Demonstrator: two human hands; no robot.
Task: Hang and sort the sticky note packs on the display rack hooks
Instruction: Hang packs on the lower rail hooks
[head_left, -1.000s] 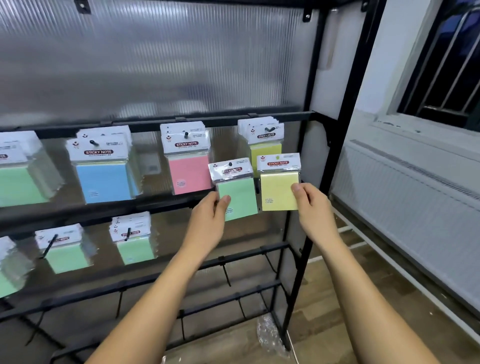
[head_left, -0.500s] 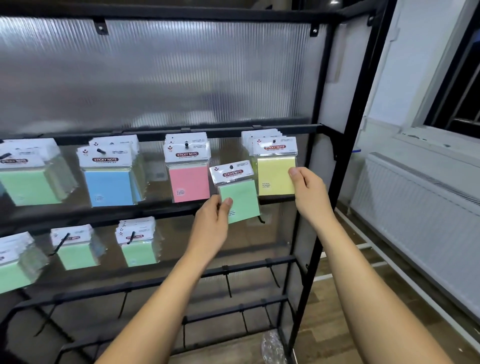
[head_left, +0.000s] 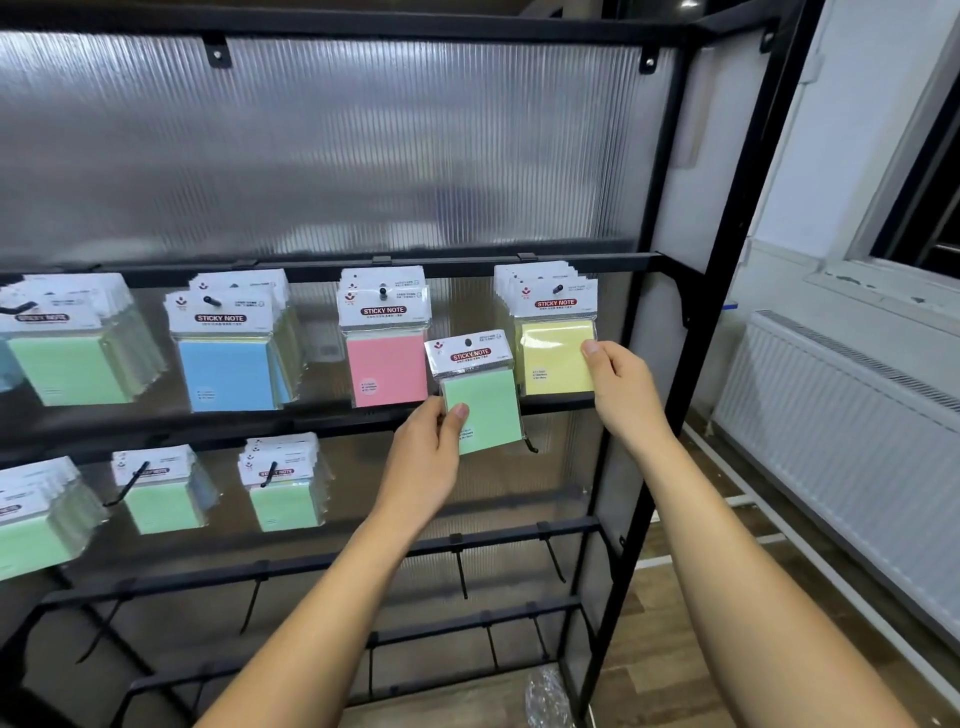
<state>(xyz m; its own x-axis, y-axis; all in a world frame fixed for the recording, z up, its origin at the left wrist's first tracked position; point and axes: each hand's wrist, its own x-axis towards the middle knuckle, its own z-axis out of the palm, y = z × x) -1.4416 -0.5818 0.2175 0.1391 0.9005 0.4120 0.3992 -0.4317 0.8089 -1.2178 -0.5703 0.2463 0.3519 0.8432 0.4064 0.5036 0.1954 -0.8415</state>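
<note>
Since a second ago, yellow pack (head_left: 557, 358) moved up onto the top-right hook, right hand (head_left: 626, 389) pinching its edge. Green pack (head_left: 480, 397) unhung, pinched by left hand (head_left: 423, 462) between pink packs (head_left: 384, 353) and yellow. On display rack (head_left: 649, 415): four upper stacks, three lower; radiator (head_left: 841, 415) right.

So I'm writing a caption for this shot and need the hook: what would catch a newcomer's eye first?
First, the two hands mid-frame: the left hand pinches a loose green pack in front of the rack, while the right hand holds the front yellow pack hanging on the upper rail's rightmost hook. Next, the colour row left of them: pink pack, blue pack, then green.
</note>
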